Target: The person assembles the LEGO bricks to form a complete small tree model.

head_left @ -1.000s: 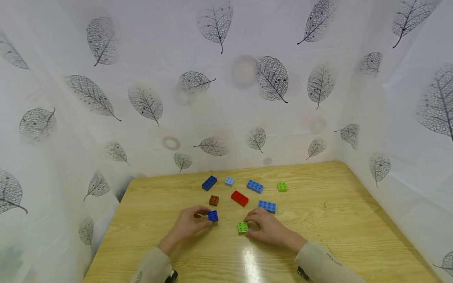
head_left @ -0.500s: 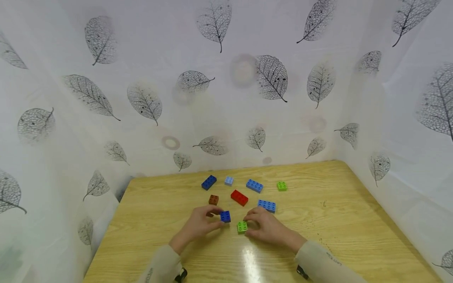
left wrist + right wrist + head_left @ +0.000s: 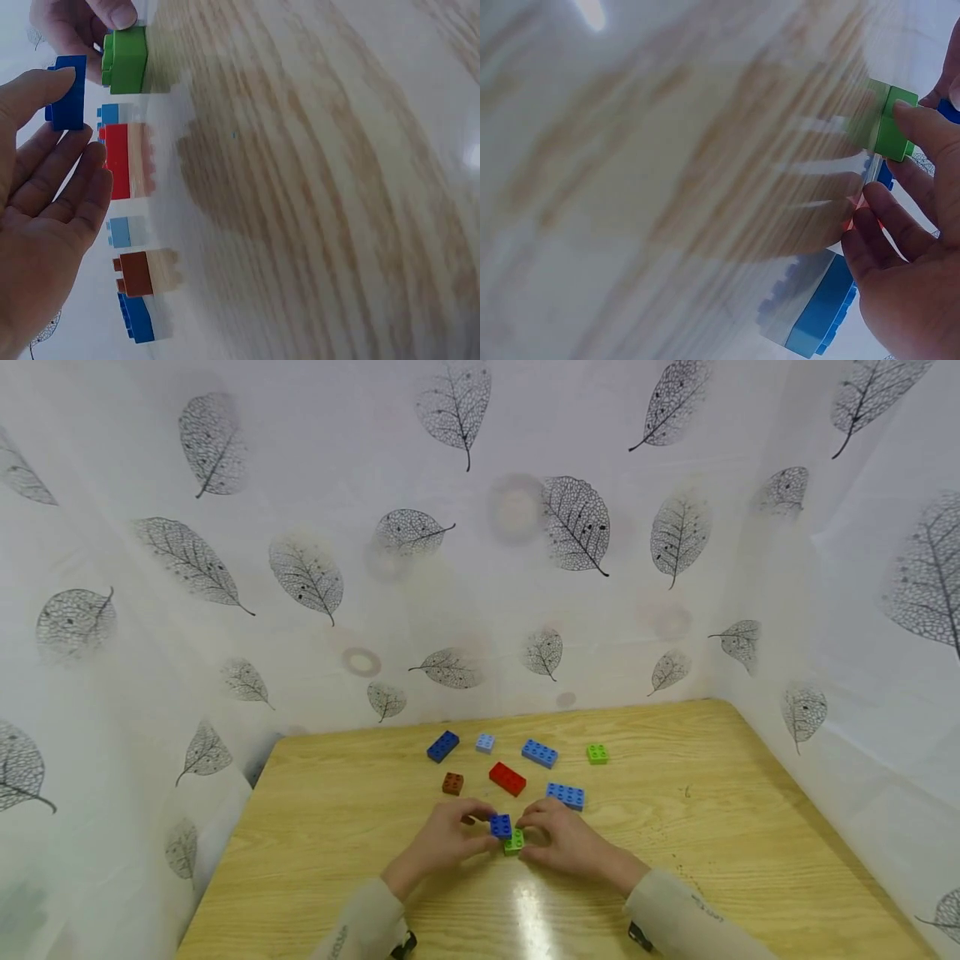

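Note:
My left hand (image 3: 441,843) pinches a small dark blue building brick (image 3: 500,826) between thumb and fingers. In the left wrist view this blue brick (image 3: 69,93) is off the table, studs facing up. Just beneath and to its right in the head view sits a green brick (image 3: 514,842), partly covered by the blue one. My right hand (image 3: 573,845) holds the green brick at the tabletop, its thumb against one side in the right wrist view, where the green brick (image 3: 895,124) shows clearly. Whether the two bricks touch, I cannot tell.
Behind the hands lie a brown brick (image 3: 453,783), a red brick (image 3: 507,778), and a medium blue brick (image 3: 566,796) close to the right fingers. Farther back are a dark blue brick (image 3: 443,746), a light blue one (image 3: 485,743), another blue (image 3: 540,753) and a green (image 3: 597,754).
My left hand has carried the dark blue brick rightward, from well left of the green brick to partly over it. My right hand and the green brick have stayed in place.

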Demonstrator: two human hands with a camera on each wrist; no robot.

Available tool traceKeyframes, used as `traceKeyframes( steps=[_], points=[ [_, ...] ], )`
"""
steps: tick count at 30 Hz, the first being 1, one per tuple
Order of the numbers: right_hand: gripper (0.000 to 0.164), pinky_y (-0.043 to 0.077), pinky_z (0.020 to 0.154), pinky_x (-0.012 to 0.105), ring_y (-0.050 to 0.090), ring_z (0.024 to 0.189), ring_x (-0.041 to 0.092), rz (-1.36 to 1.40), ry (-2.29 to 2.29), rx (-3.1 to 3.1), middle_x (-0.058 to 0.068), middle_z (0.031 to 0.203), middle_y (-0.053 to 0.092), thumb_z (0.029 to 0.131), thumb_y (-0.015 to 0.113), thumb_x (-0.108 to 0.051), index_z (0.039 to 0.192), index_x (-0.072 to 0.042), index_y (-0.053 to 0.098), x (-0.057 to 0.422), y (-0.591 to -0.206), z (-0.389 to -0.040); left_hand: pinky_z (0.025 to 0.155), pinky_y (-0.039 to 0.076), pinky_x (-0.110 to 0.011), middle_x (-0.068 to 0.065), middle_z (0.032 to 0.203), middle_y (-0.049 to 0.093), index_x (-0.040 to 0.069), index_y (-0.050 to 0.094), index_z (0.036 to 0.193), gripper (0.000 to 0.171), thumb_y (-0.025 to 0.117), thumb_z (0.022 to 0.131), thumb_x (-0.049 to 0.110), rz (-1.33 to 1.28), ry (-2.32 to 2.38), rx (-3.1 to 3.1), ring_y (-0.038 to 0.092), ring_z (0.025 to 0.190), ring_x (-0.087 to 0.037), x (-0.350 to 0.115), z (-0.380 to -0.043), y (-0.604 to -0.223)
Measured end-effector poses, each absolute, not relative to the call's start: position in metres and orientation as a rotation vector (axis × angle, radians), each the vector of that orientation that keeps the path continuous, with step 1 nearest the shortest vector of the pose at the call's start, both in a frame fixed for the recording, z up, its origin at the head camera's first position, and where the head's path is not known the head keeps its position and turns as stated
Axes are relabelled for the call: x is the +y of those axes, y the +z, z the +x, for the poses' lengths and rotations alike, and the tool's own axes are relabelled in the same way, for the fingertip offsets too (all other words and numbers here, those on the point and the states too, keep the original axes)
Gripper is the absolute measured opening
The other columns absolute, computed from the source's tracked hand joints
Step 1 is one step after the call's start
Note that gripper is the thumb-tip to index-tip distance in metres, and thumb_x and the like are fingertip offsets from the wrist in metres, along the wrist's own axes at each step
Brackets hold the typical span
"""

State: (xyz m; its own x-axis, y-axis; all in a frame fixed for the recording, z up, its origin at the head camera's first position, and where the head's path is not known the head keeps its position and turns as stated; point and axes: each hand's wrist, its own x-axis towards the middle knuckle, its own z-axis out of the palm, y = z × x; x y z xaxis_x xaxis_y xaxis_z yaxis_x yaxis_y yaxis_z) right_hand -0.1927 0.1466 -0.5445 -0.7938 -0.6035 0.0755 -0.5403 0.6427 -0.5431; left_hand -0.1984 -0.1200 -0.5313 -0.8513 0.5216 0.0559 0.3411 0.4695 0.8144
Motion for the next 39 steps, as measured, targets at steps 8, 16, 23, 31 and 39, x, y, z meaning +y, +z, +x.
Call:
traceKeyframes(
  steps=[8, 16, 23, 31, 39],
  points=[
    [0.034, 0.052, 0.104, 0.047, 0.059, 0.121, 0.023, -0.995, -0.857, 2.757, 0.001, 0.128, 0.068, 0.094, 0.081, -0.033, 0.124, -0.017, 0.076, 0.146, -0.544, -0.194, 0.097, 0.056, -0.033, 0.001, 0.119, 0.077, 0.013, 0.074, 0.122, 0.033, 0.084, 0.092, 0.022, 0.752, 1.340, 2.498, 0.069, 0.113, -0.022, -0.113, -0.197, -0.538],
    [0.035, 0.052, 0.103, 0.047, 0.060, 0.121, 0.023, -1.001, -0.868, 2.771, 0.001, 0.126, 0.068, 0.093, 0.082, -0.033, 0.122, -0.014, 0.076, 0.147, -0.544, -0.195, 0.098, 0.057, -0.035, 0.002, 0.119, 0.076, 0.015, 0.074, 0.122, 0.032, 0.083, 0.093, 0.023, 0.778, 1.371, 2.457, 0.069, 0.113, -0.022, -0.109, -0.198, -0.542],
    [0.034, 0.052, 0.104, 0.046, 0.059, 0.122, 0.021, -0.970, -0.872, 2.759, 0.000, 0.127, 0.067, 0.093, 0.082, -0.032, 0.122, -0.014, 0.076, 0.146, -0.545, -0.195, 0.095, 0.057, -0.030, 0.005, 0.116, 0.076, 0.016, 0.075, 0.120, 0.032, 0.085, 0.091, 0.021, 0.800, 1.357, 2.459, 0.069, 0.108, -0.016, -0.106, -0.200, -0.545],
    [0.038, 0.052, 0.104, 0.046, 0.059, 0.122, 0.020, -0.952, -0.885, 2.761, -0.002, 0.126, 0.068, 0.093, 0.081, -0.035, 0.124, -0.015, 0.075, 0.146, -0.546, -0.193, 0.097, 0.056, -0.029, 0.007, 0.115, 0.075, 0.016, 0.074, 0.120, 0.031, 0.084, 0.091, 0.018, 0.792, 1.312, 2.476, 0.069, 0.108, -0.014, -0.104, -0.199, -0.543],
    [0.038, 0.053, 0.103, 0.046, 0.061, 0.120, 0.020, -0.921, -0.937, 2.748, -0.002, 0.124, 0.068, 0.093, 0.081, -0.038, 0.123, -0.015, 0.075, 0.146, -0.547, -0.191, 0.099, 0.055, -0.030, 0.007, 0.115, 0.075, 0.017, 0.074, 0.120, 0.031, 0.084, 0.090, 0.018, 0.778, 1.290, 2.482, 0.069, 0.108, -0.013, -0.103, -0.198, -0.542]
  ],
)
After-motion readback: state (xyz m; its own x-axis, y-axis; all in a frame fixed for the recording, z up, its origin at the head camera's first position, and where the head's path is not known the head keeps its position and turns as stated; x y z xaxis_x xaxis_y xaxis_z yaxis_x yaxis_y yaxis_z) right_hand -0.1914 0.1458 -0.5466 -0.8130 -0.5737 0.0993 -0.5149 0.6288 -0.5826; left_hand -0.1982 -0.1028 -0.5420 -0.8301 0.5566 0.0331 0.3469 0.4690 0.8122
